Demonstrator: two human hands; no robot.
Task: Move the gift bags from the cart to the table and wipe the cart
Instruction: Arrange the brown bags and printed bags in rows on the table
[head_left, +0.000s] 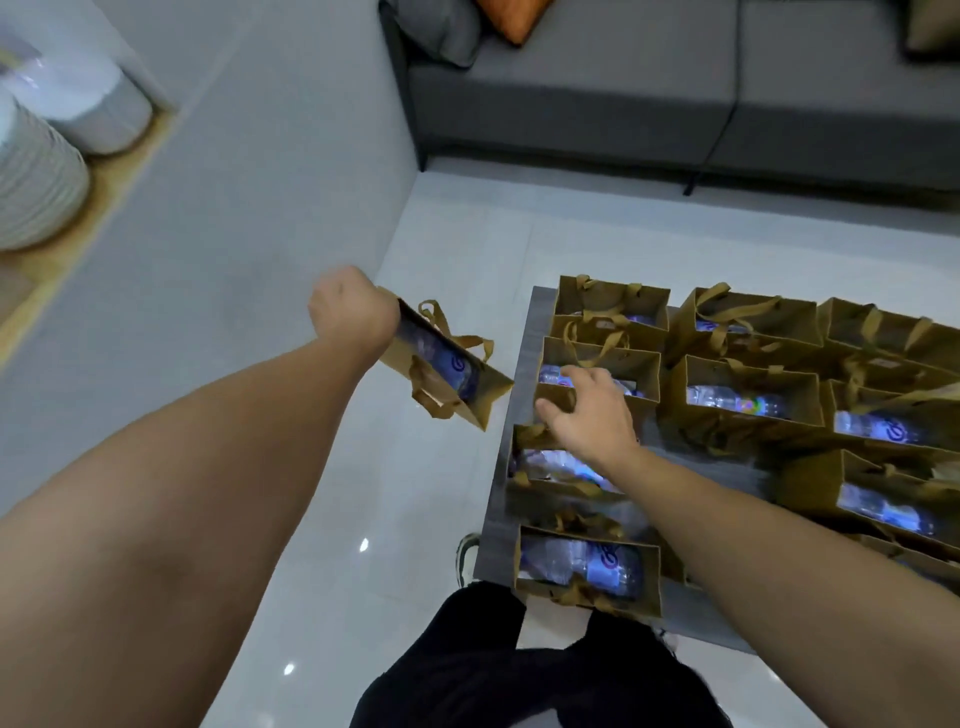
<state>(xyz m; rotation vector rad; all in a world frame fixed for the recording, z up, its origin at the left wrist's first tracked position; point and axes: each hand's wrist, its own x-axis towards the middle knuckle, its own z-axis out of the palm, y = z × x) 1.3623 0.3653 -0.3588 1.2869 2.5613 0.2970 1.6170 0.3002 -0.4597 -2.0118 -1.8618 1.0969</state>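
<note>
Several gold gift bags with water bottles inside stand on the grey cart top (524, 332). My left hand (350, 312) grips one gift bag (452, 379) by its end and holds it tilted in the air, left of the cart and over the floor. My right hand (587, 410) reaches into the cart's left column. Its fingers curl over the top edge of another gift bag (597, 364). More bags (748, 395) fill the cart's right side.
A grey table surface (218, 218) lies to the left. Stacked white plates (36, 176) sit on a wooden shelf beyond it. A grey sofa (623, 93) with cushions stands at the back. White tile floor (363, 519) runs between. My dark trousers show below.
</note>
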